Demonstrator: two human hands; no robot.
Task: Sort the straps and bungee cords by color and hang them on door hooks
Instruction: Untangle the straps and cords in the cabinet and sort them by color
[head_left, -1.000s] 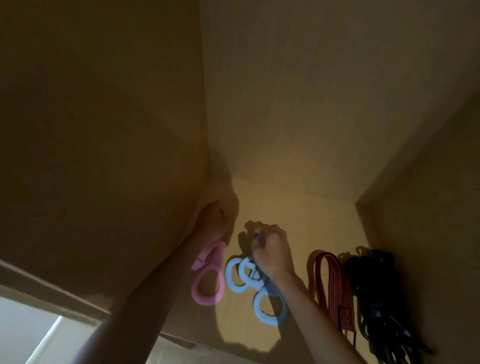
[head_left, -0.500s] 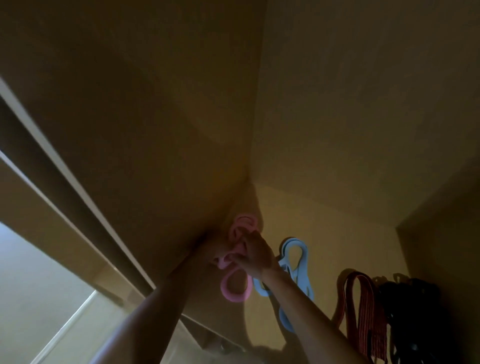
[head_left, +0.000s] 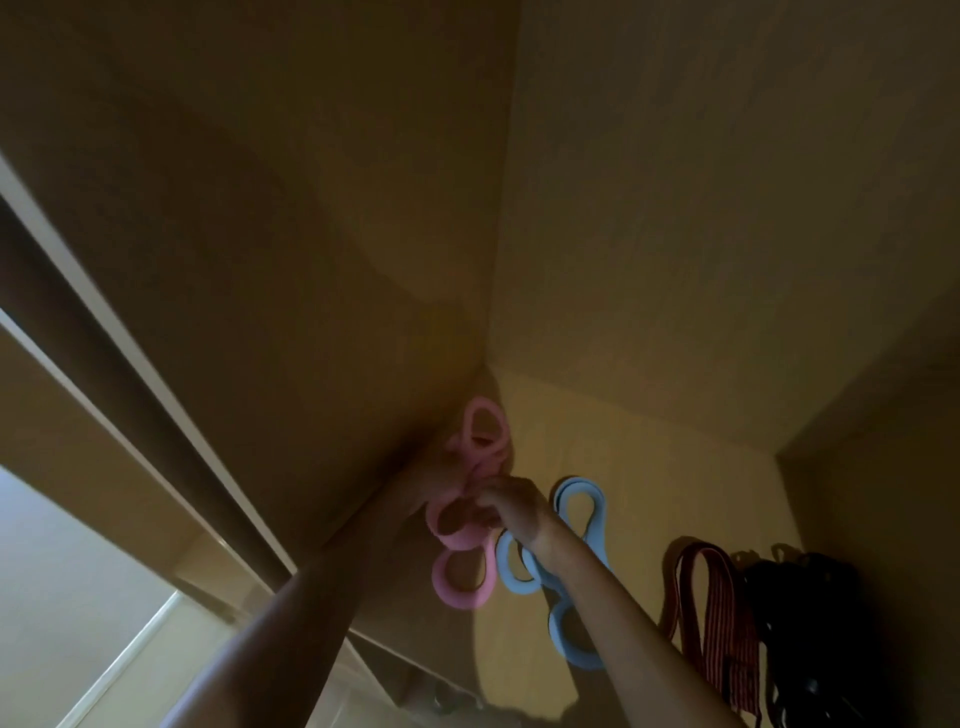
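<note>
1. Door (head_left: 649, 519): dim, straps hung in a row.
2. Black cords (head_left: 815, 623), far right of pink straps.
3. Red strap (head_left: 719, 618), beside black.
4. Blue straps (head_left: 579, 512), just right of pink.
5. Pink straps (head_left: 460, 582), leftmost.
6. Right hand (head_left: 511, 506) pinching pink straps; left hand (head_left: 441, 478) gripping them, fingers unclear.

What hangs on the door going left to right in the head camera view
pink loops → blue loops → red striped strap → black cords. Both hands are at the pink loops.
</note>
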